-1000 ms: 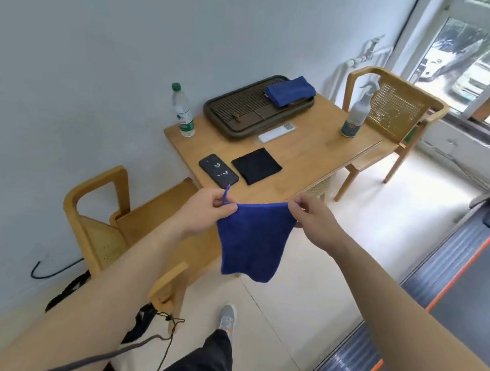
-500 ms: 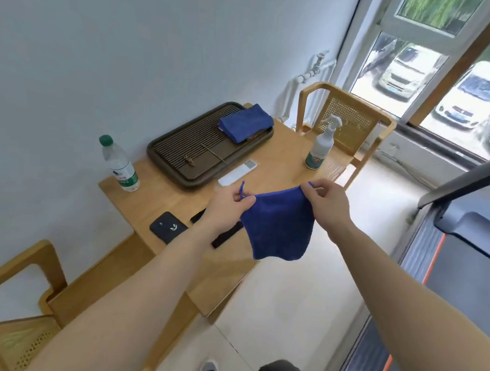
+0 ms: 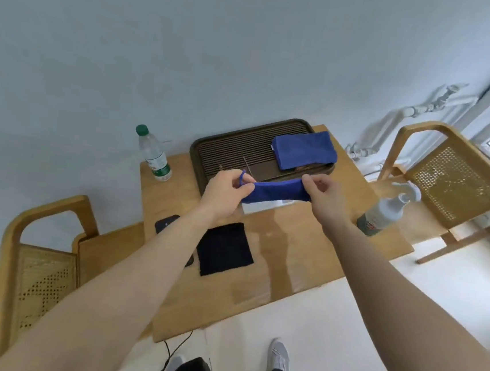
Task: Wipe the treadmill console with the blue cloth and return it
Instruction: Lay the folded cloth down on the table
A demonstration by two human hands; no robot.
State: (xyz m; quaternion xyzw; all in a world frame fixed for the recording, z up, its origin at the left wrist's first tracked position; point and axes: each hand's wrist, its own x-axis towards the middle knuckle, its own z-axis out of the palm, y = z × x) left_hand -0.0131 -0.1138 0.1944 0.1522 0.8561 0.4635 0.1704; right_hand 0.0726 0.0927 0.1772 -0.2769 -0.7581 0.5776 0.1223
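Returning step: standing at the near edge of the light wooden table (image 3: 283, 267), the person now faces it square-on, where half a second ago it lay off to the left with the treadmill in view at the right; the treadmill is out of frame now, so I judge the wiping finished and the put-back under way.
Change in the cloth: the small blue microfibre cloth (image 3: 276, 190), which hung down as a loose square a moment ago, is now drawn into a flat, narrow band between the hands, seemingly folded or swung level for setting down.
Left hand (image 3: 227, 192): closed in a pinch on the cloth's left end, the little blue hanging loop sticking up beside the thumb.
Right hand (image 3: 325, 197): pinching the cloth's right end with thumb and fingertips, the other fingers curled.
Cloth relative to hands: stretched between them, in the air above the table's middle, just in front of the dark slatted rectangular tray (image 3: 229, 154).
Nearer on the table: a flat black square cloth (image 3: 224, 248) lies below the left forearm.
Farther: a second folded blue cloth (image 3: 304, 149) rests on the tray's right end, a likely spot for the return.
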